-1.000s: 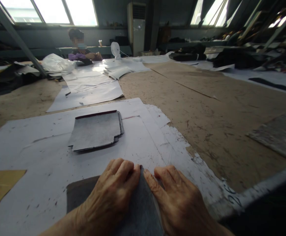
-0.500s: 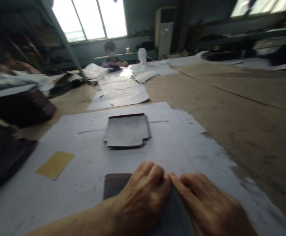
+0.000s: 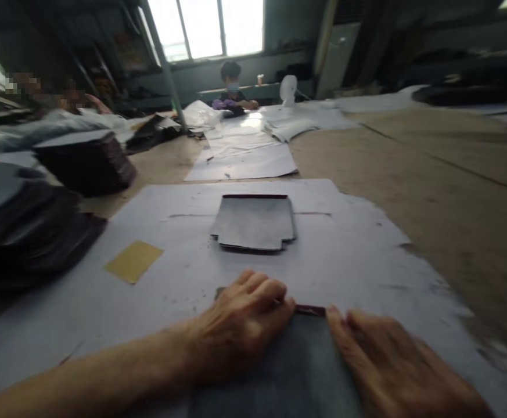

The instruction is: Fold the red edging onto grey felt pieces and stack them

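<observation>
A flat grey sheet [image 3: 297,371], perhaps leather or coated cloth, lies at the near edge of the view with a narrow dark red folded strip [image 3: 310,310] along its far edge. My left hand [image 3: 248,319] is closed, its curled fingers gripping that edge on the left. At the right corner, my right hand [image 3: 384,354] pinches or presses the edge with its leading fingertips, other fingers bent under. Both hands hide parts of the sheet. Beyond them rests a pale grey piece [image 3: 255,222] with notched lower corners and a dark red folded far edge.
White paper [image 3: 183,232] covers the table here. A yellow card [image 3: 133,262] lies to the left. Dark stacks [image 3: 83,165] of pieces stand farther left, the nearest one [image 3: 31,232] blurred. A person [image 3: 231,87] sits across the table near a small white fan [image 3: 288,90].
My hands have moved apart along the sheet's far edge, and the dark red folded strip now shows between them. The camera has turned left, shifting the scene rightward.
</observation>
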